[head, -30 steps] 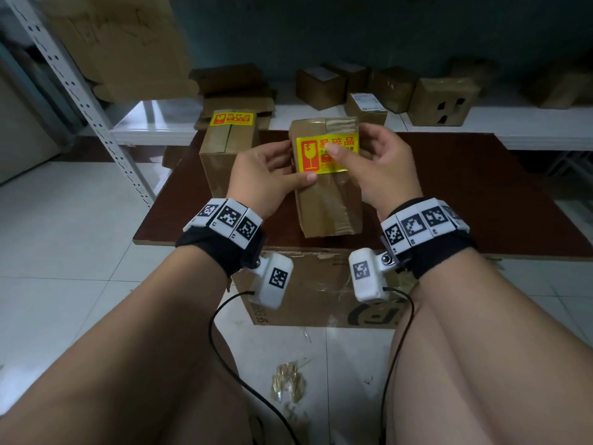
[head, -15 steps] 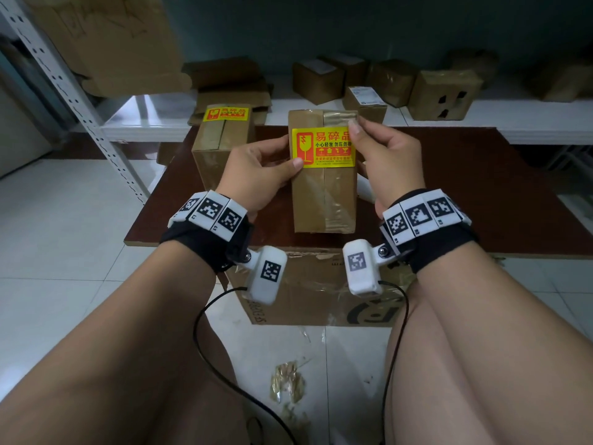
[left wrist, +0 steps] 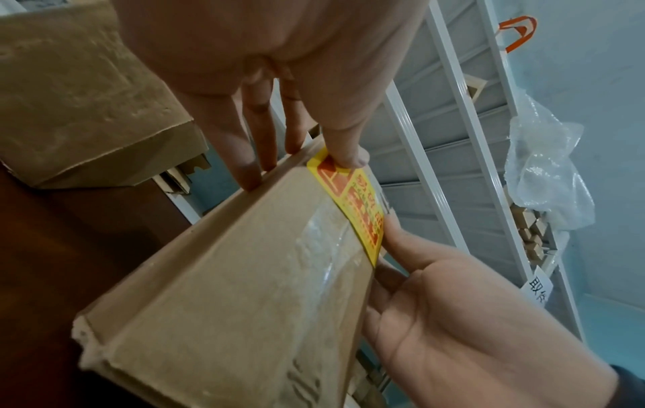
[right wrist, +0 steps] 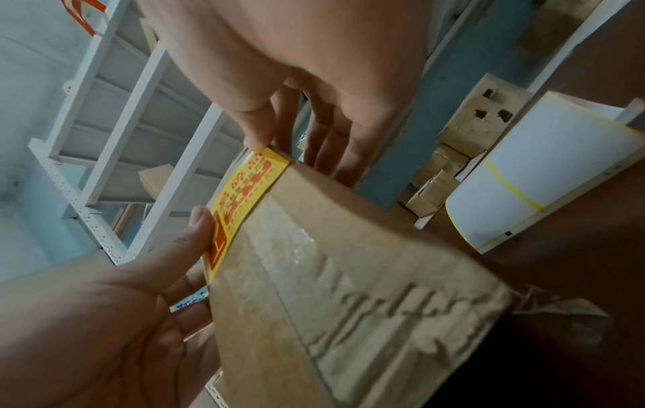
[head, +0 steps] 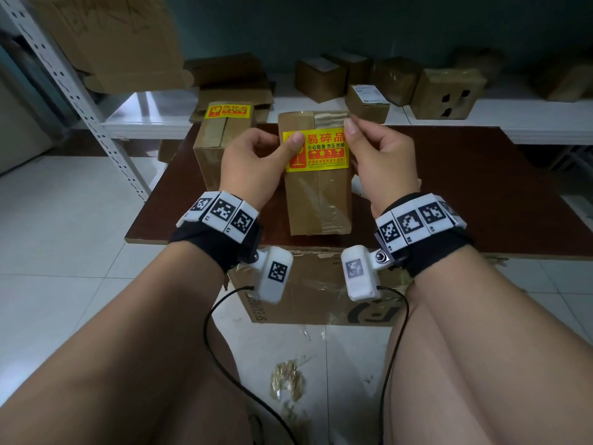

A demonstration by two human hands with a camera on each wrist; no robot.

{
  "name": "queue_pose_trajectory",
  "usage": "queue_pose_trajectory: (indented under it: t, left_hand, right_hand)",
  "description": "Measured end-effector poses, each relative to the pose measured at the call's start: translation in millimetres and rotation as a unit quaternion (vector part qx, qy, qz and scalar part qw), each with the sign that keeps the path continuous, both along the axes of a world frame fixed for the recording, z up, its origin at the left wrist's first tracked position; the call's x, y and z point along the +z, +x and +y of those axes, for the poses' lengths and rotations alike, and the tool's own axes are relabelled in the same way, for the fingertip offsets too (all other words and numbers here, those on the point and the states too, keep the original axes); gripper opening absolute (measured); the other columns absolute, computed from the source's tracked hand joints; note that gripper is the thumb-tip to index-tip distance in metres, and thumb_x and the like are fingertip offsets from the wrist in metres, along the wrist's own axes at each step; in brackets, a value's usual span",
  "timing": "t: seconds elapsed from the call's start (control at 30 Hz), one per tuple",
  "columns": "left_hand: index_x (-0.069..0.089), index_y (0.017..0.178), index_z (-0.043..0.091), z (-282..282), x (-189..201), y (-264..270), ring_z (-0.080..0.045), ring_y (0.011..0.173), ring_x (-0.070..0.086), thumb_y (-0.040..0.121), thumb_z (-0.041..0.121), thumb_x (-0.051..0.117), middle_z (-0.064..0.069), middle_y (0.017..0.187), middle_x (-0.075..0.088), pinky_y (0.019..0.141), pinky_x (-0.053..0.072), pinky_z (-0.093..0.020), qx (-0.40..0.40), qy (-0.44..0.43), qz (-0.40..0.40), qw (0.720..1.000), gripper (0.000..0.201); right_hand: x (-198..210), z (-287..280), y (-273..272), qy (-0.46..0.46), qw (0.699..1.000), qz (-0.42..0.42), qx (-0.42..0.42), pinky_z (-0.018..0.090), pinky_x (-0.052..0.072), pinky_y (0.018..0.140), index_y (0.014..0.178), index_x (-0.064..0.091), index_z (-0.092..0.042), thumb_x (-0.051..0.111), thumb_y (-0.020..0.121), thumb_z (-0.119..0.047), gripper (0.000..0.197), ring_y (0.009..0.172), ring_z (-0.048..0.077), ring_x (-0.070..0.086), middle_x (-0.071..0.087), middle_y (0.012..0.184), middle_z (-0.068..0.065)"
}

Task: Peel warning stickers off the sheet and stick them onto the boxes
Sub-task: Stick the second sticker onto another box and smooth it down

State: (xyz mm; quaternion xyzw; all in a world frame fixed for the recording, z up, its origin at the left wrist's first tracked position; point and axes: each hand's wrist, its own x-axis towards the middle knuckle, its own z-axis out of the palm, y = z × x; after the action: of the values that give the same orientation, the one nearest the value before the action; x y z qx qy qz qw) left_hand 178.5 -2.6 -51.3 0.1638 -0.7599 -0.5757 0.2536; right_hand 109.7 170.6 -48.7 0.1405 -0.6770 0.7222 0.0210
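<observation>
Yellow warning sticker (head: 316, 150) is on the upper front face of the tall cardboard box (head: 317, 200) standing on the brown surface (head: 481, 187), near its front edge. Step in hand: sticking it down, looks like smoothing the top corners. My left hand (head: 248, 165) has the thumb pressed on the sticker's top left corner, other fingers (left wrist: 249, 154) reaching round the box's left side edge. My right hand (head: 382, 165) has thumb and forefinger meeting at the sticker's top right corner; in the right wrist view the thumb sits on that corner and the rest of the fingers go behind the box. Can't tell if the corner is pinched loose or just pressed flat. Both wrists raised, palms turned inward toward each other, box framed between them. Neither hand is wide open; both clamp the box lightly.

Second box (head: 221, 139) at left behind already carries its own sticker (head: 227, 111). White backing roll (right wrist: 544, 176) lies on the surface to the right of the box, seen only in the right wrist view.

Next, I judge: rub thumbs down and across so the lower edge bonds with no bubbles, then let go and get another sticker. Risk: box tape is glossy and wrinkled, so the edges may lift.
</observation>
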Motion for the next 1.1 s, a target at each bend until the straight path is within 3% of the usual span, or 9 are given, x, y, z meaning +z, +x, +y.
queue_pose_trajectory:
  t: [0.17, 0.27, 0.37, 0.43, 0.57, 0.73, 0.87, 0.97, 1.1]
  left_hand:
    - [0.076, 0.079, 0.025, 1.1, 2.6, -0.3, -0.023, 0.088, 0.078, 0.095, 0.056, 0.073, -0.010, 0.085, 0.076, 0.083, 0.067, -0.053, -0.009, 0.058, -0.002, 0.998, 0.035]
    - [0.077, 0.078, 0.022, 0.2, 2.9, -1.2, -0.027, 0.098, 0.080, 0.097, 0.050, 0.073, -0.016, 0.096, 0.080, 0.086, 0.068, -0.050, -0.016, 0.092, -0.005, 0.996, 0.035]
    - [0.078, 0.079, 0.023, -1.2, 2.2, -2.4, -0.021, 0.083, 0.078, 0.097, 0.054, 0.071, -0.001, 0.078, 0.079, 0.086, 0.067, -0.050, -0.011, 0.083, -0.009, 0.996, 0.037]
    - [0.081, 0.087, 0.025, -2.9, -0.4, -3.6, -0.013, 0.079, 0.075, 0.095, 0.058, 0.071, 0.005, 0.078, 0.078, 0.083, 0.066, -0.048, -0.013, 0.048, -0.004, 0.999, 0.036]
    - [0.081, 0.117, 0.025, -7.8, -7.4, -4.1, -0.010, 0.104, 0.079, 0.088, 0.043, 0.085, 0.008, 0.107, 0.083, 0.095, 0.064, -0.045, -0.054, 0.025, 0.006, 0.998, 0.034]
    - [0.072, 0.136, 0.018, -16.7, -9.1, -3.5, -0.014, 0.113, 0.077, 0.093, 0.012, 0.081, 0.001, 0.120, 0.081, 0.103, 0.061, -0.043, -0.119, 0.058, -0.003, 0.991, 0.045]
    - [0.062, 0.147, 0.008, -15.2, -11.4, -3.2, -0.015, 0.119, 0.074, 0.095, -0.001, 0.075, -0.007, 0.131, 0.076, 0.100, 0.061, -0.032, -0.146, 0.059, -0.019, 0.987, 0.054]
    - [0.064, 0.146, 0.011, -12.5, -11.2, -4.1, -0.013, 0.117, 0.074, 0.098, 0.000, 0.071, -0.004, 0.132, 0.075, 0.094, 0.063, -0.027, -0.135, 0.073, -0.018, 0.988, 0.049]
    - [0.077, 0.126, 0.031, -12.3, -7.8, -1.2, -0.013, 0.114, 0.076, 0.095, 0.029, 0.079, 0.007, 0.117, 0.081, 0.098, 0.063, -0.040, -0.116, 0.061, -0.016, 0.991, 0.031]
  right_hand:
    - [-0.7, 3.7, -2.7, 0.032, 0.999, 0.015, -0.013, 0.037, 0.057, 0.107, 0.123, 0.079, -0.021, 0.064, 0.106, -0.034, 0.026, 0.112, 0.005, 0.074, 0.082, 0.113, -0.007]
    - [0.8, 3.5, -0.1, 0.031, 1.000, 0.005, 0.000, 0.045, 0.061, 0.103, 0.127, 0.078, -0.021, 0.083, 0.084, -0.054, 0.054, 0.117, 0.012, 0.075, 0.080, 0.120, -0.004]
    - [0.5, 5.5, 1.3, 0.053, 0.999, 0.014, 0.004, 0.045, 0.062, 0.102, 0.131, 0.077, -0.023, 0.093, 0.073, -0.052, 0.067, 0.121, 0.013, 0.073, 0.079, 0.125, -0.005]
    - [-0.6, 6.5, 1.4, 0.051, 0.998, 0.017, 0.032, 0.046, 0.062, 0.102, 0.135, 0.074, -0.020, 0.094, 0.079, -0.032, 0.061, 0.121, 0.013, 0.074, 0.079, 0.126, -0.004]
    - [-0.1, 9.6, -0.5, 0.067, 0.994, 0.017, 0.081, 0.041, 0.060, 0.106, 0.148, 0.062, -0.014, 0.083, 0.089, -0.004, 0.064, 0.127, 0.012, 0.070, 0.073, 0.136, -0.001]
    - [-1.6, 21.1, -11.3, 0.114, 0.987, 0.018, 0.112, 0.043, 0.055, 0.113, 0.158, 0.052, -0.021, 0.075, 0.096, 0.000, 0.069, 0.138, 0.013, 0.061, 0.065, 0.148, -0.003]
    - [-2.7, 20.6, -10.8, 0.117, 0.989, 0.029, 0.086, 0.040, 0.056, 0.112, 0.160, 0.048, -0.030, 0.062, 0.108, -0.018, 0.055, 0.136, 0.007, 0.061, 0.066, 0.146, -0.006]
    - [-5.2, 20.4, -14.3, 0.166, 0.981, 0.056, 0.085, 0.044, 0.049, 0.119, 0.164, 0.040, -0.035, 0.064, 0.106, -0.019, 0.064, 0.145, 0.007, 0.053, 0.061, 0.153, -0.008]
    - [-3.6, 23.5, -16.4, 0.208, 0.968, 0.026, 0.141, 0.045, 0.040, 0.126, 0.166, 0.030, -0.041, 0.064, 0.104, -0.006, 0.079, 0.153, 0.007, 0.042, 0.052, 0.162, -0.010]
